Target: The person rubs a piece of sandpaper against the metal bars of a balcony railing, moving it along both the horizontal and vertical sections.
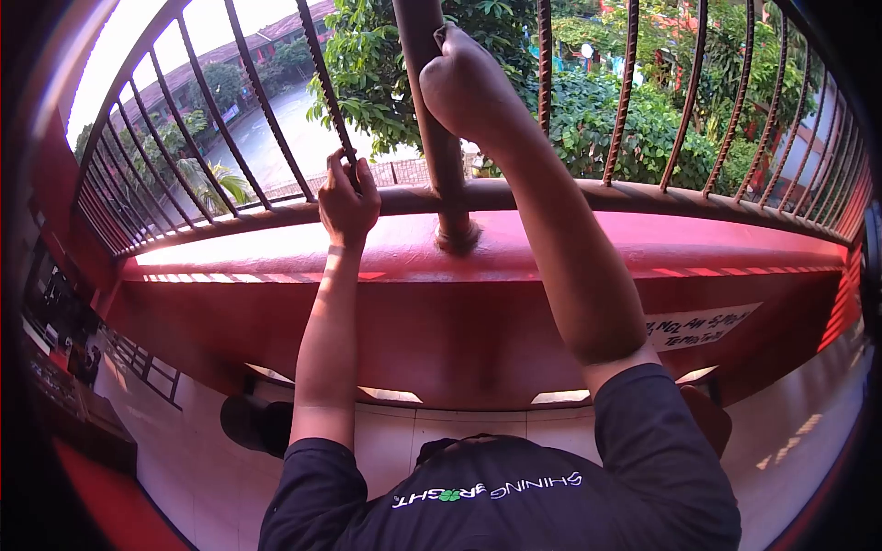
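My left hand [349, 204] is closed round the lower end of a thin twisted railing bar [323, 87], just above the bottom rail. Higher up and to the right, my right hand [464, 87] is closed in a fist against the thick upright post [432, 138] of the railing. A small dark bit shows at the top of that fist; whether it is a fingertip or something held cannot be made out. Most of the right fingers are turned away from view. The post's foot [457, 234] stands on the red ledge.
The curved bottom rail [514, 196] runs across, above the red parapet wall [441, 321]. A paper sign with lettering [703, 329] is on the wall at right. Trees [597, 119] and a paved yard [276, 129] lie beyond. Pale floor tiles [478, 424] are below.
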`<state>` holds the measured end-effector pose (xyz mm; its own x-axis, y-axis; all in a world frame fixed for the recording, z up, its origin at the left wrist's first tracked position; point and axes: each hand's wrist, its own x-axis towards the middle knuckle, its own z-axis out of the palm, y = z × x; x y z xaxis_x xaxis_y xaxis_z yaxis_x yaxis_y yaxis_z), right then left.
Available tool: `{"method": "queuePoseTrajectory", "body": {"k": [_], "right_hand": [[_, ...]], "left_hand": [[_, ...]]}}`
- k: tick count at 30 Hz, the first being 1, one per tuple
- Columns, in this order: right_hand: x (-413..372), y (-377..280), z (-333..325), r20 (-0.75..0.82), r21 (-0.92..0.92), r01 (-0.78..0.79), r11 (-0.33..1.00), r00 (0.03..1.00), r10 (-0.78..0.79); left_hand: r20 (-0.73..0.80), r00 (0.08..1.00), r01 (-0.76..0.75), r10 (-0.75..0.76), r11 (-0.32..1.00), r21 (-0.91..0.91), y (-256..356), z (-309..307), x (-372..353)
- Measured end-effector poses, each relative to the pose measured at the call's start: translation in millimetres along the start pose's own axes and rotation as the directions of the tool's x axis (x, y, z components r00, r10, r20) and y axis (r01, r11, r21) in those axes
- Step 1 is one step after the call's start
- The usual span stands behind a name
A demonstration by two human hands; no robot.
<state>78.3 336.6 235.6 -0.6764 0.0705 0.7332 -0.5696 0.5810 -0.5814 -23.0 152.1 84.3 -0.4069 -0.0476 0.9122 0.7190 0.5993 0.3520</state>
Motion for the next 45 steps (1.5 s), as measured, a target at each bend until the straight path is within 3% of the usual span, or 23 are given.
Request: {"method": "queuePoseTrajectory", "body": {"k": [4,6,9,10,12,13,16,18,20,22,23,24,26,28,30,32,34,35,38,39,42,44,45], "right_hand": [[-60,36,34,-0.020,-0.228,-0.032,0.973,0.999,0.028],[-68,42,37,0.011,-0.170,-0.082,0.982,0.996,0.085],[-11,-6,-4,0.062,-0.023,0.000,1.000,0.998,0.002],[0,-14,-11,0.117,-0.025,-0.087,0.996,0.989,0.089],[-31,10,11,0.018,-0.100,-0.027,0.995,0.999,0.029],[-53,24,23,0.062,-0.221,-0.116,0.968,0.989,0.133],[-58,40,30,0.122,-0.094,-0.188,0.978,0.972,0.199],[-7,27,15,0.129,-0.303,0.103,0.947,0.989,-0.066],[6,7,-3,0.158,-0.250,0.104,0.963,0.985,-0.066],[-28,11,7,0.020,-0.080,-0.008,0.997,1.000,0.010],[-51,33,23,0.048,-0.165,-0.105,0.981,0.992,0.114],[-70,62,44,-0.041,-0.141,-0.036,0.989,0.999,0.030],[-54,63,34,0.088,-0.070,-0.127,0.989,0.987,0.133],[-13,29,11,0.057,0.120,-0.080,0.990,0.996,0.074],[-6,3,-5,0.062,0.096,0.025,0.995,0.998,-0.031],[-42,13,14,-0.021,-0.120,-0.004,0.993,1.000,0.001],[-80,65,39,0.013,-0.156,-0.091,0.984,0.995,0.095],[-77,152,75,-0.015,0.162,-0.064,0.985,0.998,0.067],[-92,78,25,-0.149,-0.011,-0.185,0.983,0.972,0.181],[-93,47,15,-0.168,0.076,-0.211,0.975,0.961,0.221],[-86,72,28,-0.250,0.089,-0.067,0.994,0.964,0.087],[-85,102,47,-0.220,0.147,-0.081,0.986,0.969,0.113],[-89,108,57,-0.197,0.177,-0.124,0.976,0.967,0.158]], "left_hand": [[0.013,1.000,0.024,-0.024,0.999,0.045,2,-3,1],[0.000,1.000,0.014,-0.014,0.998,0.059,2,-1,-1],[0.000,0.999,0.038,-0.038,0.998,0.041,5,-3,-1],[-0.004,0.999,0.042,-0.042,0.998,0.040,6,-2,0],[-0.005,0.999,0.033,-0.033,0.998,0.044,7,-4,-1],[-0.008,1.000,0.029,-0.028,0.999,0.039,6,-4,2],[-0.022,1.000,0.022,-0.020,0.998,0.065,7,-1,-2],[-0.010,1.000,0.028,-0.027,0.998,0.050,9,-3,-2],[-0.013,1.000,0.022,-0.021,0.998,0.065,8,-2,-2],[-0.014,1.000,-0.002,0.003,0.999,0.042,6,-3,-1],[-0.029,1.000,-0.003,0.004,0.998,0.056,8,-3,-2],[-0.070,0.996,-0.052,0.057,0.996,0.068,7,-1,-2],[-0.052,0.999,-0.004,0.007,0.997,0.071,7,-1,-2],[-0.022,0.999,0.044,-0.043,0.998,0.042,14,-5,-2],[-0.040,0.999,0.000,0.001,1.000,0.029,10,-4,-1],[-0.026,0.999,0.024,-0.023,0.999,0.044,7,-6,-4],[-0.029,0.999,0.045,-0.044,0.998,0.047,6,-3,-1],[-0.034,0.998,0.046,-0.045,0.998,0.040,5,-3,-2],[-0.051,0.998,0.030,-0.029,0.999,0.022,4,-3,-2],[-0.026,0.998,0.058,-0.058,0.998,0.004,5,-5,-1],[-0.001,0.995,0.095,-0.095,0.995,-0.004,8,-8,-1],[-0.005,0.998,0.056,-0.057,0.998,-0.006,6,-8,0],[0.102,0.988,0.122,-0.119,0.992,-0.015,9,-15,1]]}}
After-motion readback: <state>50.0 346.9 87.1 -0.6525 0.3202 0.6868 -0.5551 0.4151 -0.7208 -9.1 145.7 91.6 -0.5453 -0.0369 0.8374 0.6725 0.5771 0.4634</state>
